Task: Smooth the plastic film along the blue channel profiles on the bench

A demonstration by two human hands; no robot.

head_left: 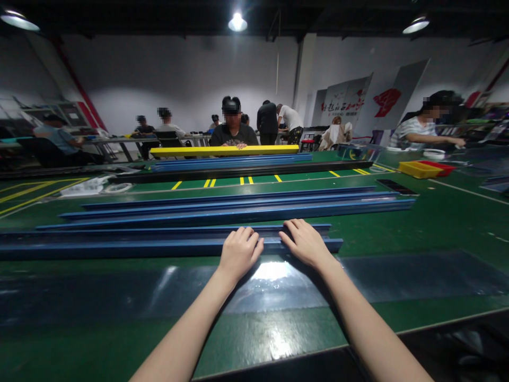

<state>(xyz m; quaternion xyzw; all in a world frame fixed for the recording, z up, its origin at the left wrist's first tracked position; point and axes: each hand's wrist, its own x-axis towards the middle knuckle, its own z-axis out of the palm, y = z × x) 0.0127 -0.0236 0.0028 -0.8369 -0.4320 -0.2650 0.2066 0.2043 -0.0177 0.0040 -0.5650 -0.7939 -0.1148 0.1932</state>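
A long blue plastic channel (151,245) runs across the green table, its left end beyond the picture. My left hand (240,252) lies over it, fingers bent across the channel and thumb stretched towards the right. A short way to the right, my right hand (306,241) grips the same channel near its right end, fingertips at the far edge and thumb over the middle. The undersides of both hands are hidden. Beneath my forearms a clear plastic sheet (397,273) stretches flat along the table and reflects the lamps.
Several more blue channels (246,207) lie just beyond. Farther off are a dark strip (254,171) and a yellow bar (222,152), where a person (234,130) sits opposite. A phone (396,187), a yellow tray (419,170) and a red tray (444,168) are at right.
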